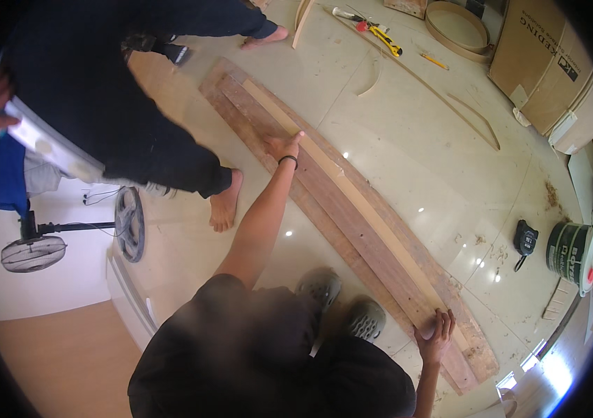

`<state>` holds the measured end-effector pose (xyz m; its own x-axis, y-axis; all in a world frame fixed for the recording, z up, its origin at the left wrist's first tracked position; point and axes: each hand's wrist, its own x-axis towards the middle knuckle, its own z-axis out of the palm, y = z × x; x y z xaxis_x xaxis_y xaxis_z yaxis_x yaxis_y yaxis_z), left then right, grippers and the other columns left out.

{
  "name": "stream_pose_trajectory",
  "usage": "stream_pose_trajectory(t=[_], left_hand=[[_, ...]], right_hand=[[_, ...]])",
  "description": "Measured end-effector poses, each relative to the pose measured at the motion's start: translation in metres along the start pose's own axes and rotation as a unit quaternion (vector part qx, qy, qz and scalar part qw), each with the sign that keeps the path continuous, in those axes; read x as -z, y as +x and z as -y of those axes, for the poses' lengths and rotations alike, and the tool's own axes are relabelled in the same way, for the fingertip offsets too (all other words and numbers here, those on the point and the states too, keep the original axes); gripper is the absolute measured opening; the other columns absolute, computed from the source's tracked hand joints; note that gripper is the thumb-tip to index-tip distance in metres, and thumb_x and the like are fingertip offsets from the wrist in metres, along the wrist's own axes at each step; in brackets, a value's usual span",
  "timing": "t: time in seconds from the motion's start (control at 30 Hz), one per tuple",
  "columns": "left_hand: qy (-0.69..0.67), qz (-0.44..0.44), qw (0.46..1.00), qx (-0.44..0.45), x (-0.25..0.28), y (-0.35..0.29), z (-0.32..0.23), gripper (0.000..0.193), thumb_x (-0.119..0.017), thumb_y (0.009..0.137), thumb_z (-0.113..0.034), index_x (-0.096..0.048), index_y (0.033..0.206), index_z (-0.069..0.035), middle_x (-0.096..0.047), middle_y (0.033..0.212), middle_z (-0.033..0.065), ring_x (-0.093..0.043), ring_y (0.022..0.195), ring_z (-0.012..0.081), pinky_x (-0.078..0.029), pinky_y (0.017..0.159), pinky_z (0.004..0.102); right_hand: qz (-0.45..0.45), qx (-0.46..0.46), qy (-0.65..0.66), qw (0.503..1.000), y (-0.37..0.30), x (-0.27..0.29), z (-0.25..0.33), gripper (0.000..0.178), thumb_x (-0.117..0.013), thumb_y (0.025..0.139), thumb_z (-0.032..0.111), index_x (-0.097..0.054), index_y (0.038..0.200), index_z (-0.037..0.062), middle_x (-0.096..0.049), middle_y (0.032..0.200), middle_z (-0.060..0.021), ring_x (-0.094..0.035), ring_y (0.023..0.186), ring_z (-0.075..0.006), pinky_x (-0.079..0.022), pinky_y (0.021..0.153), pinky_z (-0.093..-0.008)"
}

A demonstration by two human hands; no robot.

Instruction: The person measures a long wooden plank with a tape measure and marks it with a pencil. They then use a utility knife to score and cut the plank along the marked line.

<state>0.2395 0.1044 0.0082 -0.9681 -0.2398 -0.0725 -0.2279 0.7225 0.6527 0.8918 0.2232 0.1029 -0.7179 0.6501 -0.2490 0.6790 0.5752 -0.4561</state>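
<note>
A long pale strip [352,195] is laid lengthwise on top of dark wooden planks [324,202] that lie flat on the glossy floor [415,160]. The left hand [284,146] is stretched far out and pressed flat, fingers spread, on the strip near its farther part; nothing is clasped by it. The right hand [436,334] is set at the strip's near end, its fingers curled over the edge of strip and plank, though how firmly it is gripped cannot be told. The strip thus runs between the two hands. Beside the planks another person's bare foot [224,205] is planted. A paint bucket [575,249] stands well apart on the right.
</note>
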Motion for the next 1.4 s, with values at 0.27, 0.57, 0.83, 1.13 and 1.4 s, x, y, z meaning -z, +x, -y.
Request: stream_pose_trajectory(t=[0.27,0.57,0.83,1.13,1.4], left_hand=[[-0.013,0.002,1.0,-0.007,0.003,-0.006,-0.004,0.122,-0.096,0.058,-0.032,-0.022,0.146,0.009,-0.04,0.141,0.0304,-0.042,0.13,0.0449,-0.036,0.112,0.0529],[-0.053,0.073,0.996,-0.012,-0.015,0.019,0.024,0.126,-0.095,0.056,-0.039,-0.022,0.147,0.009,-0.036,0.146,0.0335,-0.038,0.136,0.0439,-0.037,0.113,0.0483],[-0.129,0.327,0.934,0.069,-0.03,0.088,0.052,0.101,-0.083,0.069,-0.05,-0.039,0.14,0.006,-0.048,0.139,0.0232,-0.052,0.123,0.0354,-0.044,0.104,0.0446],[-0.029,0.328,0.939,0.094,-0.034,0.122,0.059,0.093,-0.07,0.078,-0.064,-0.047,0.141,0.0,-0.051,0.14,0.0178,-0.049,0.126,0.0302,-0.041,0.105,0.0424],[-0.03,0.319,0.946,0.052,-0.027,0.119,0.056,0.09,-0.073,0.077,-0.062,-0.05,0.138,-0.001,-0.053,0.137,0.0166,-0.051,0.124,0.0283,-0.045,0.101,0.0419]], right_hand=[[-0.014,0.006,-0.007,1.0,0.0,-0.001,-0.001,0.08,-0.086,0.061,0.018,-0.053,0.133,0.0039,-0.052,0.125,-0.0152,-0.042,0.133,-0.0401,-0.039,0.109,-0.0522],[-0.018,0.029,-0.017,0.999,0.001,-0.004,-0.006,0.082,-0.085,0.066,0.03,-0.051,0.135,0.0014,-0.051,0.129,-0.0173,-0.041,0.133,-0.0413,-0.033,0.113,-0.057],[-0.062,-0.131,-0.065,0.987,-0.05,0.013,-0.031,0.101,-0.084,0.07,0.044,-0.032,0.148,0.0059,-0.043,0.145,-0.016,-0.035,0.14,-0.0317,-0.018,0.12,-0.0528],[0.029,-0.223,-0.125,0.966,-0.114,0.054,-0.101,0.09,-0.082,0.072,0.036,-0.037,0.144,0.0067,-0.047,0.141,-0.0139,-0.04,0.136,-0.0313,-0.02,0.121,-0.0488],[-0.008,-0.204,-0.088,0.975,-0.116,0.044,-0.11,0.082,-0.083,0.07,0.028,-0.045,0.14,0.0086,-0.049,0.139,-0.0112,-0.046,0.13,-0.0308,-0.029,0.117,-0.0488]])
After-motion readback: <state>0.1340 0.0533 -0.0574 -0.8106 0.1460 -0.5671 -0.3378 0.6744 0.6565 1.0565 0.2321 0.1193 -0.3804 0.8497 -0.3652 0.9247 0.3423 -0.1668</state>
